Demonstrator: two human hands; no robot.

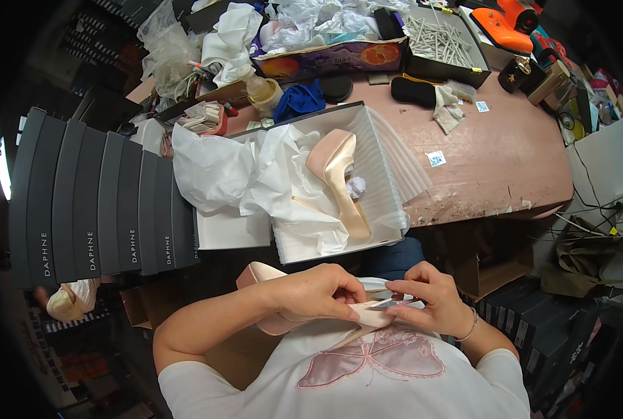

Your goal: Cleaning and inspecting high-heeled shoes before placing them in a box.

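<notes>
Close to my body, a pale pink satin high-heeled platform shoe lies sideways, its platform end to the left. My left hand is closed on its narrower end, thumb and fingers pinching the edge. On the other side of that end, my right hand pinches a thin whitish strip; its exact kind is unclear. Beyond my hands, a matching high-heeled shoe rests in an open shoe box, with white tissue paper spilling over the left side.
Dark grey shoe boxes stand in a row at the left. On the pink table are a black-handled brush, a blue cloth and a tray of pale sticks. More dark boxes are stacked low on the right.
</notes>
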